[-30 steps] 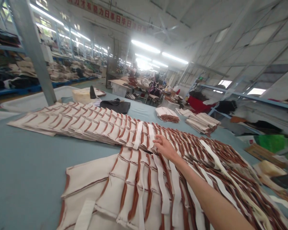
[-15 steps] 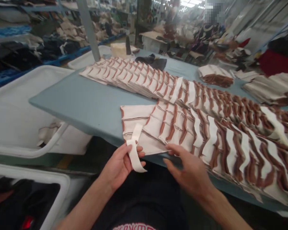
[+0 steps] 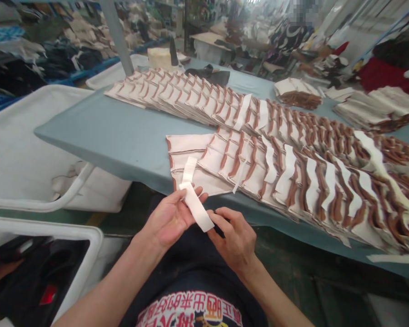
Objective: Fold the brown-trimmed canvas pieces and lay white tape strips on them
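My left hand (image 3: pixel 173 213) is closed around a white fabric strip (image 3: pixel 198 208), thumb on top and palm turned up. A second white length (image 3: pixel 190 169) sticks up above the thumb; whether it is a separate strip I cannot tell. At the lower end of the strip, my right hand (image 3: pixel 233 236) pinches it between thumb and fingertips. Just beyond my hands lies a front row of overlapping cream fabric panels (image 3: pixel 214 152) with brown edges. White strips (image 3: pixel 285 170) lie across several of them, and a narrow strip (image 3: pixel 240 176) rests near the left part.
The panels lie on a blue-grey table (image 3: pixel 122 136), with a second overlapping row (image 3: pixel 177 93) behind. Fabric stacks (image 3: pixel 298 93) sit farther back. White bins stand at left (image 3: pixel 68 97) and lower left (image 3: pixel 95 234), the latter holding dark cloth. A metal post (image 3: pixel 117 38) rises behind the table.
My right hand has moved left from the panels' front edge to the strip's lower end. A narrow white strip now shows clearly on the front row. My left hand keeps its hold.
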A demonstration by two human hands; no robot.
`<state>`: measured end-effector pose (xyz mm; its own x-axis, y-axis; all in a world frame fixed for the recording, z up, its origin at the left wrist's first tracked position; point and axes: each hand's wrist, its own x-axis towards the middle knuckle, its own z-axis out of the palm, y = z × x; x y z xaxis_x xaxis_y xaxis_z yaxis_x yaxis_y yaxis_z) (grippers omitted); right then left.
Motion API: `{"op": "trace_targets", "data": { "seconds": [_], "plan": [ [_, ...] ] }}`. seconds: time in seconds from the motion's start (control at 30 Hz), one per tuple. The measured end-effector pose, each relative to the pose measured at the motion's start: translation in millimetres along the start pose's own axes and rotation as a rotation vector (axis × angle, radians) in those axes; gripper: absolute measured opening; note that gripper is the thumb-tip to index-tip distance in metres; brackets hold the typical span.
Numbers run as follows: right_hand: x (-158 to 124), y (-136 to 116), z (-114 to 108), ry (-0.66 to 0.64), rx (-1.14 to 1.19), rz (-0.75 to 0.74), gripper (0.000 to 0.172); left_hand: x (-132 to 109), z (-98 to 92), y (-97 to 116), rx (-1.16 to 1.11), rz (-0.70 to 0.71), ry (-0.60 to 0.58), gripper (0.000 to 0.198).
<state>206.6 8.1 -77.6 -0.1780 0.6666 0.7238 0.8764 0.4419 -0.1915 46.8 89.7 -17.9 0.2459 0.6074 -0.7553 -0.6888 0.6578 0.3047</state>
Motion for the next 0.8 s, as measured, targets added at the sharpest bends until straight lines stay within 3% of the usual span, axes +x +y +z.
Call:
{"op": "trace_targets", "data": {
  "seconds": [0.13, 0.3, 0.37, 0.5, 0.57, 0.67, 0.8],
  "plan": [
    [0, 1, -6, 0.031, 0.053, -0.031, 0.022, -3, -2.0, -3, 0.015, 0.004, -0.026, 0.025],
    [4, -4, -10, -0.054, 0.271, 0.046, 0.012, -2, -5.9, -5, 0.033, 0.011, -0.054, 0.026],
    [6, -9, -11, -0.099, 0.338, 0.169, 0.011, -1, -7.7, -5, 0.036, 0.019, -0.062, 0.024],
    [9, -16, -14, -0.265, 0.645, 0.685, 0.02, 4, -10.8, -7, 0.081, 0.043, -0.067, 0.023],
    [10, -17, -14, -0.333, 0.787, 0.867, 0.025, 8, -12.0, -8, 0.104, 0.04, -0.057, 0.022],
    [14, -17, -14, -0.372, 0.917, 0.979, 0.028, 12, -13.5, -10, 0.121, 0.03, -0.042, 0.023],
    [21, -17, -13, -0.415, 0.981, 1.008, 0.027, 15, -14.8, -10, 0.153, 0.03, -0.045, 0.024]
  ]
}}
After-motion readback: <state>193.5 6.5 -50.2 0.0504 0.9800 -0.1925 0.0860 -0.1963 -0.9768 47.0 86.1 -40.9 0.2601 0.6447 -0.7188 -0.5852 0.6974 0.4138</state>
